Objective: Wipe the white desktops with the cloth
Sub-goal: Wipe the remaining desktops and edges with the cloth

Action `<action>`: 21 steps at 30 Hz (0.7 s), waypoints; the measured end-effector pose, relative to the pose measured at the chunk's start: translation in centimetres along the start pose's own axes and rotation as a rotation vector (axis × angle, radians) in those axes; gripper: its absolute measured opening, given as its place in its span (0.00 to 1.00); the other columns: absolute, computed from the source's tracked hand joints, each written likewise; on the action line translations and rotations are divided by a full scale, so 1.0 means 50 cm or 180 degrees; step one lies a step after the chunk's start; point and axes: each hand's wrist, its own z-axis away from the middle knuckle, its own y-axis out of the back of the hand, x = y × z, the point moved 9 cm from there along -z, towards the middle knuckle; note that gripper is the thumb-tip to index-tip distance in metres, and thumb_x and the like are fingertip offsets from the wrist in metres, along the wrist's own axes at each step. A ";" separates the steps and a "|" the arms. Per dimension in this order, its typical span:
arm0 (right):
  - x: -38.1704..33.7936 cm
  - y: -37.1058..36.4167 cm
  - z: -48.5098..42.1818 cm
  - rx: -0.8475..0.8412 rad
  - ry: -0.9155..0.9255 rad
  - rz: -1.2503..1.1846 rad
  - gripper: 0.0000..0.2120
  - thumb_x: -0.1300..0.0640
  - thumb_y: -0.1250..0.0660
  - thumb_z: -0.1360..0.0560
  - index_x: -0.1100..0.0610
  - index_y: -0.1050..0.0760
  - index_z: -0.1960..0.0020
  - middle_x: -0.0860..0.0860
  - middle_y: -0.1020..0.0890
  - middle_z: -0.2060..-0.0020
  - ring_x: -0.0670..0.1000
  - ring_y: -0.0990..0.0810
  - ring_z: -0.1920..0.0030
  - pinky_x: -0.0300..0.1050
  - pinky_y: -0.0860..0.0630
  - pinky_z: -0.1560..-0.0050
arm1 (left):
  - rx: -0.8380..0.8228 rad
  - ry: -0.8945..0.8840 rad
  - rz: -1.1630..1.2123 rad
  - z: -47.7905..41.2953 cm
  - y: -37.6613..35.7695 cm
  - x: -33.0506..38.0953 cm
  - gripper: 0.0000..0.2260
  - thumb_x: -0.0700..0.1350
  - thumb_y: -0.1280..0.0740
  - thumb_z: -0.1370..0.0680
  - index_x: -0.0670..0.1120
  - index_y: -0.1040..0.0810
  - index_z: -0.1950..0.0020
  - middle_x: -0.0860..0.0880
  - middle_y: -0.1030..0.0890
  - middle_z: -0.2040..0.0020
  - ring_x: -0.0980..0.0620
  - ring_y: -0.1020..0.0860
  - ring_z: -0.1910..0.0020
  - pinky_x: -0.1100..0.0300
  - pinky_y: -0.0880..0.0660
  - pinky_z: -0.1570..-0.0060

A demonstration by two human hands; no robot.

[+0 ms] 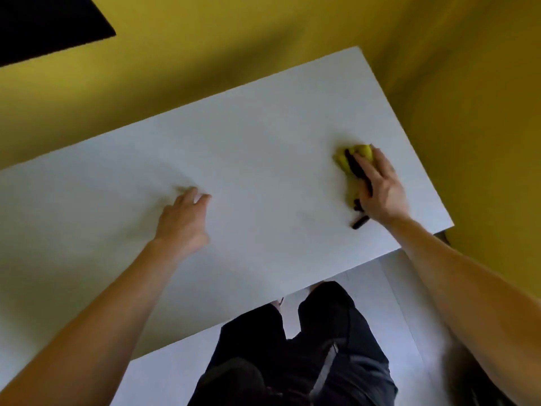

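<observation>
I judge it mid-wipe: right hand point(380, 186) pressed flat on the cloth point(357, 159) at the desktop's point(263, 136) right, left hand point(183, 219) loose and empty.

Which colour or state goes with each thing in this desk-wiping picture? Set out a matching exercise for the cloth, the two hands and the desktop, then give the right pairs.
Column one:
1. cloth
2. left hand
3. right hand
4. desktop

Column two:
A. white
B. holds nothing, fingers loosely curled over the bare surface
C. yellow, with a dark strip
D. presses down on the cloth near the right end

Pairs: 1-C, 2-B, 3-D, 4-A
</observation>
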 end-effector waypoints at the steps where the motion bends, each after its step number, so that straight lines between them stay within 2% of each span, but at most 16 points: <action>1: 0.053 0.026 0.005 0.0206 -0.0476 0.0007 0.30 0.56 0.38 0.16 0.47 0.36 0.15 0.53 0.41 0.14 0.60 0.41 0.15 0.67 0.29 0.23 | 0.0041 -0.0142 -0.0073 -0.007 0.008 0.038 0.41 0.45 0.23 0.26 0.53 0.36 0.16 0.49 0.40 0.16 0.44 0.35 0.19 0.46 0.29 0.27; 3: 0.047 0.018 0.033 0.0456 -0.1002 -0.0166 0.30 0.57 0.39 0.17 0.48 0.36 0.15 0.55 0.41 0.14 0.61 0.42 0.15 0.66 0.32 0.21 | 0.0075 -0.0375 -0.0240 -0.015 0.019 0.111 0.43 0.48 0.20 0.27 0.54 0.38 0.16 0.50 0.41 0.17 0.45 0.35 0.19 0.47 0.30 0.27; 4: -0.001 -0.002 0.052 0.0458 -0.0940 -0.0273 0.30 0.58 0.38 0.17 0.48 0.35 0.16 0.56 0.40 0.14 0.61 0.42 0.15 0.64 0.33 0.20 | 0.0056 -0.0477 -0.0329 -0.022 0.022 0.149 0.45 0.49 0.19 0.27 0.54 0.39 0.16 0.50 0.42 0.16 0.45 0.36 0.19 0.47 0.30 0.26; 8: -0.305 -0.132 0.156 -0.0295 0.0957 -0.0506 0.26 0.56 0.36 0.14 0.52 0.31 0.17 0.57 0.37 0.15 0.60 0.40 0.15 0.58 0.35 0.19 | 0.0208 -0.0739 -0.0744 -0.058 0.049 0.250 0.48 0.45 0.23 0.26 0.55 0.47 0.13 0.45 0.40 0.17 0.42 0.33 0.21 0.44 0.29 0.27; 9: -0.322 -0.135 0.183 -0.0406 0.1316 -0.0546 0.24 0.55 0.36 0.13 0.53 0.30 0.18 0.57 0.37 0.15 0.59 0.40 0.15 0.58 0.36 0.18 | 0.0265 -0.0793 -0.0793 -0.073 0.060 0.280 0.49 0.45 0.23 0.27 0.55 0.49 0.13 0.44 0.39 0.17 0.41 0.33 0.21 0.44 0.29 0.28; 11: -0.258 -0.115 0.211 -0.0492 0.1596 -0.0523 0.22 0.55 0.38 0.12 0.54 0.30 0.18 0.57 0.38 0.15 0.58 0.41 0.14 0.58 0.37 0.17 | 0.0225 -0.0942 -0.0874 -0.101 0.071 0.345 0.56 0.51 0.19 0.30 0.55 0.53 0.12 0.43 0.41 0.17 0.40 0.36 0.20 0.43 0.30 0.27; 13: -0.115 -0.060 0.209 -0.0381 0.1199 -0.0330 0.23 0.57 0.38 0.12 0.54 0.31 0.17 0.57 0.39 0.14 0.58 0.42 0.14 0.59 0.37 0.17 | 0.0197 -0.1171 -0.0997 -0.119 0.072 0.413 0.66 0.60 0.15 0.37 0.57 0.57 0.12 0.43 0.45 0.16 0.40 0.40 0.17 0.43 0.32 0.26; 15: 0.067 0.022 0.206 0.0089 0.0224 -0.0111 0.25 0.59 0.38 0.14 0.54 0.32 0.17 0.57 0.39 0.15 0.59 0.41 0.14 0.61 0.36 0.18 | 0.0249 -0.1357 -0.1025 -0.125 0.069 0.477 0.71 0.65 0.14 0.42 0.59 0.59 0.12 0.43 0.50 0.14 0.42 0.44 0.15 0.42 0.33 0.24; 17: 0.209 0.094 0.212 0.0586 -0.0698 0.0112 0.25 0.59 0.38 0.14 0.53 0.33 0.16 0.58 0.38 0.15 0.61 0.41 0.15 0.64 0.33 0.20 | 0.0302 -0.1399 -0.1027 -0.132 0.067 0.518 0.74 0.65 0.13 0.44 0.60 0.60 0.13 0.43 0.53 0.13 0.41 0.45 0.15 0.40 0.32 0.24; 19: 0.272 0.117 0.214 0.0887 -0.1440 0.0155 0.25 0.58 0.40 0.14 0.53 0.33 0.16 0.58 0.38 0.15 0.62 0.40 0.15 0.65 0.31 0.21 | 0.0300 -0.1361 -0.1093 -0.144 0.067 0.532 0.75 0.65 0.12 0.47 0.61 0.60 0.14 0.43 0.56 0.14 0.39 0.47 0.15 0.37 0.32 0.25; 21: 0.254 0.108 0.212 0.1163 -0.1819 0.0105 0.25 0.60 0.40 0.14 0.55 0.32 0.17 0.59 0.38 0.15 0.62 0.41 0.15 0.63 0.33 0.19 | 0.0263 -0.1377 -0.1082 -0.157 0.067 0.532 0.77 0.67 0.12 0.51 0.62 0.58 0.14 0.44 0.56 0.15 0.38 0.48 0.16 0.36 0.30 0.26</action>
